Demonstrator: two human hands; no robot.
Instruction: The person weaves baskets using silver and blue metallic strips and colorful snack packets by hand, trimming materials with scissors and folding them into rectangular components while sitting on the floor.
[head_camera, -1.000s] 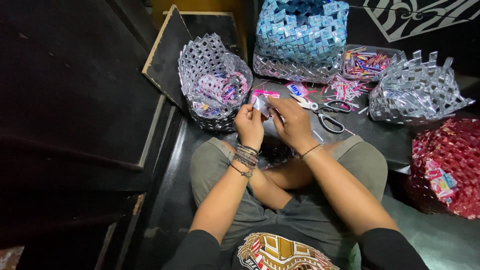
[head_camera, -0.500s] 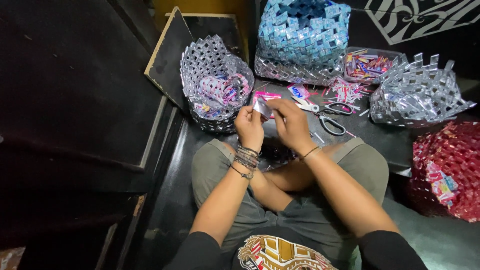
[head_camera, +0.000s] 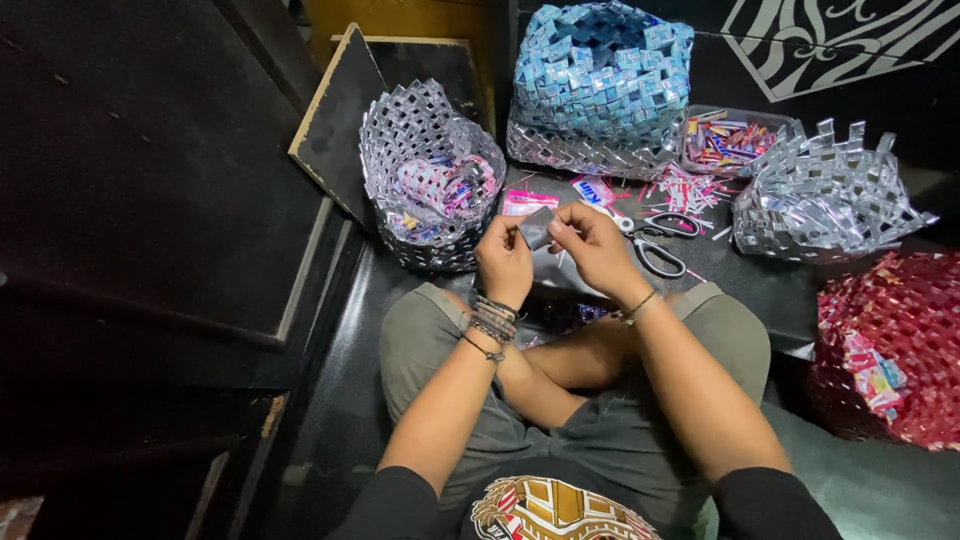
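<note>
Between the hands: a small grey folded foil strip (head_camera: 536, 228) is being held up above the lap, in front of the baskets.
Left hand: the left hand (head_camera: 503, 262) is pinching the strip's near end between thumb and fingertips, with beaded bracelets sitting at the wrist.
Right hand: the right hand (head_camera: 595, 250) is pinching the strip's other end, fingers curled in close.
Strip's look: it is showing as a short, flat, dull silver piece, slightly tilted; its finer folds are too small to tell.
Silver basket, left: a round woven silver foil basket (head_camera: 432, 175) is holding a heap of pink and white wrapper pieces.
Blue basket: a tall woven blue and silver basket (head_camera: 600, 85) is standing behind; its inside is looking dark.
Clear tub: a clear plastic tub (head_camera: 733, 140) is holding colourful cut wrapper strips.
Silver basket, right: an unfinished spiky woven silver basket (head_camera: 825, 200) is sitting beside the tub.
Red basket: a woven red foil basket (head_camera: 890, 345) is carrying folded wrappers on its side.
Floor: black-handled scissors (head_camera: 655, 240) are lying among scattered pink scraps.
</note>
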